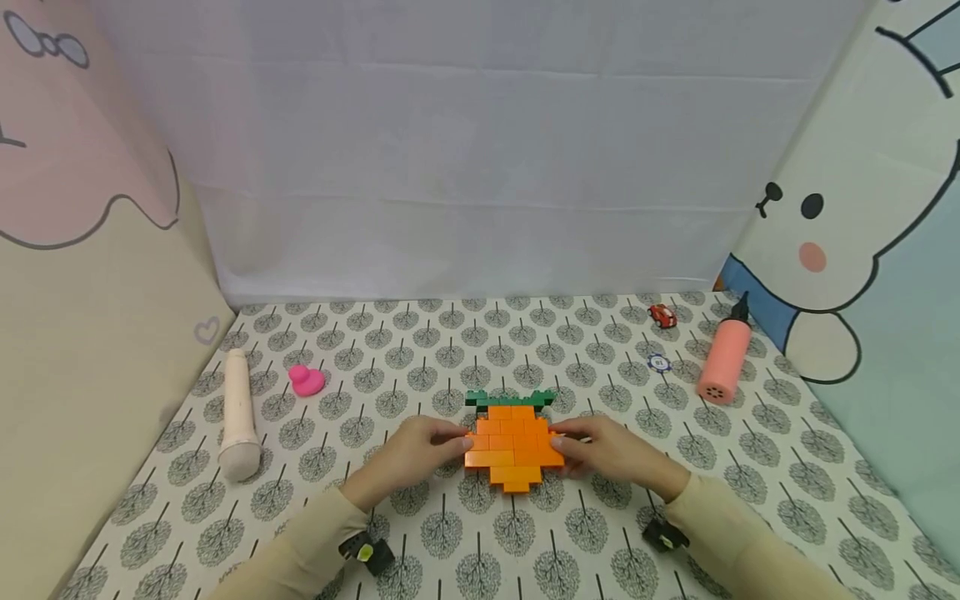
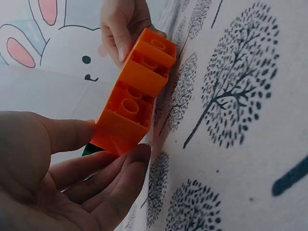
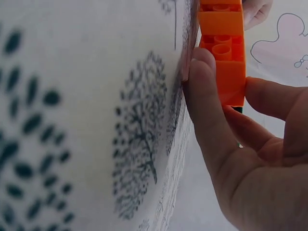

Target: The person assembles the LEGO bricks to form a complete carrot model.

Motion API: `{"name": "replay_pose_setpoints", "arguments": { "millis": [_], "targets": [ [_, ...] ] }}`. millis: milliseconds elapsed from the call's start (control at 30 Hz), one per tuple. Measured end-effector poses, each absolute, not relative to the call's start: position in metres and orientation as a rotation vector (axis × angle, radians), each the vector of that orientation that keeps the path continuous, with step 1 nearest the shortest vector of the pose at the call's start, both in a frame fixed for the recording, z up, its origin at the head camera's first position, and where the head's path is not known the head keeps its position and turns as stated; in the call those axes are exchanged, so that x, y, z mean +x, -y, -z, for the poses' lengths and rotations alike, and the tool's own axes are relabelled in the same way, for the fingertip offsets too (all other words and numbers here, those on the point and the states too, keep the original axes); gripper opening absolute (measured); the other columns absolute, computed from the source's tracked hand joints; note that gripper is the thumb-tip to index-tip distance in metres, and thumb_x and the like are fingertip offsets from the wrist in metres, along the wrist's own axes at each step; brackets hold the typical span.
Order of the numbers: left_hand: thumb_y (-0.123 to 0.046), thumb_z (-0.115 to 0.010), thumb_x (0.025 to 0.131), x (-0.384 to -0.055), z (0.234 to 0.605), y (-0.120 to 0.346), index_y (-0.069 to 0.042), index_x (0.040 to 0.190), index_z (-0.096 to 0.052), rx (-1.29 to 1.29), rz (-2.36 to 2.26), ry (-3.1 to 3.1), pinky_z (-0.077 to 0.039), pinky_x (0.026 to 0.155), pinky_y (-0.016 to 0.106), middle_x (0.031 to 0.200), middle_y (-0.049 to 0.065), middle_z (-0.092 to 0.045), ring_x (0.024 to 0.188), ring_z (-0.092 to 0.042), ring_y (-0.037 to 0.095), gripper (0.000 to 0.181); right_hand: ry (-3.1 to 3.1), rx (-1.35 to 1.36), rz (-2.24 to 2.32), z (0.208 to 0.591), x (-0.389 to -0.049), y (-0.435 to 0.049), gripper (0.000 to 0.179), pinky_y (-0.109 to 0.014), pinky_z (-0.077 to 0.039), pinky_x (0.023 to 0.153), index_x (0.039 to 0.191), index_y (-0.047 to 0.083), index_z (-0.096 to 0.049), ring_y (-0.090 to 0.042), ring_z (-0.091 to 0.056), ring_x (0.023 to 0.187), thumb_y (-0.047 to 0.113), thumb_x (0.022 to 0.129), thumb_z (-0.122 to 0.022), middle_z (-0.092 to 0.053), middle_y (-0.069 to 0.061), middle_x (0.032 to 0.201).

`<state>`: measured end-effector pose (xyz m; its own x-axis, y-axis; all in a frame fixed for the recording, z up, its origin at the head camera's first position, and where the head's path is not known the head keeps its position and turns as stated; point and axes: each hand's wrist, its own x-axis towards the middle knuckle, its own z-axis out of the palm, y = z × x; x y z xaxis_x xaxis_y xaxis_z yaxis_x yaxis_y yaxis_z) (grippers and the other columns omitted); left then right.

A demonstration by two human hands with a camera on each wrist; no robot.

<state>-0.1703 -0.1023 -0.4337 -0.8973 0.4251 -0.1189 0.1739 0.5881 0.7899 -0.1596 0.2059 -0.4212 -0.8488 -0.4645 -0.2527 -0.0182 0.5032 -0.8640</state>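
An orange building-block figure (image 1: pixel 513 446) with a green block top (image 1: pixel 510 400) is at the middle of the table, toward the front. My left hand (image 1: pixel 416 454) grips its left end, thumb on the upper face and fingers along the side and underneath. On the opposite end, my right hand (image 1: pixel 611 450) holds the figure the same way. In the left wrist view, the hollow undersides of the orange blocks (image 2: pixel 130 108) show, with round tubes inside. The right wrist view has the orange end block (image 3: pixel 231 82) between thumb and fingers.
On the left are a pale, club-shaped object (image 1: pixel 238 417) and a pink rubber duck (image 1: pixel 306 381). A red toy car (image 1: pixel 662 316), a poker chip (image 1: pixel 659 362) and a pink bottle with a black nozzle (image 1: pixel 726 354) are at the right. A white cloth wall (image 1: pixel 480 183) closes the back.
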Motion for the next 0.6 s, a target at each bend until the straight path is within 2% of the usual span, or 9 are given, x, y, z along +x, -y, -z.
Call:
{"name": "replay_pose_setpoints", "arguments": {
  "millis": [167, 433, 600],
  "targets": [
    [-0.036, -0.065, 0.096, -0.1684, 0.4392, 0.0999, -0.013, 0.118, -0.073, 0.474, -1.166, -2.578, -0.054, 0.095, 0.044, 0.115, 0.003, -0.072, 0.106, -0.066, 0.019, 0.033, -2.303, -0.318, 1.324, 0.4238, -0.1602, -0.2037, 0.054, -0.032, -0.061, 0.069, 0.139, -0.009, -0.05, -0.022, -0.07, 0.075, 0.028, 0.1, -0.06, -0.072, -0.007, 0.087],
    [-0.042, -0.065, 0.095, -0.1649, 0.4381, 0.0961, -0.016, 0.117, -0.074, 0.38, -1.15, -2.627, -0.055, 0.09, 0.042, 0.115, 0.0, -0.072, 0.099, -0.063, 0.013, 0.035, -2.262, -0.197, 1.348, 0.4237, -0.1609, -0.2001, 0.051, -0.034, -0.061, 0.07, 0.138, -0.006, -0.053, -0.022, -0.07, 0.075, 0.025, 0.099, -0.063, -0.072, -0.008, 0.082],
    [-0.035, -0.067, 0.095, -0.1643, 0.4381, 0.0943, -0.016, 0.115, -0.075, 0.395, -1.147, -2.683, -0.055, 0.085, 0.038, 0.114, 0.0, -0.073, 0.093, -0.062, 0.011, 0.029, -2.247, -0.197, 1.366, 0.4236, -0.1618, -0.1994, 0.051, -0.034, -0.062, 0.069, 0.138, -0.006, -0.053, -0.022, -0.07, 0.074, 0.025, 0.099, -0.063, -0.071, -0.009, 0.083]
  ]
}}
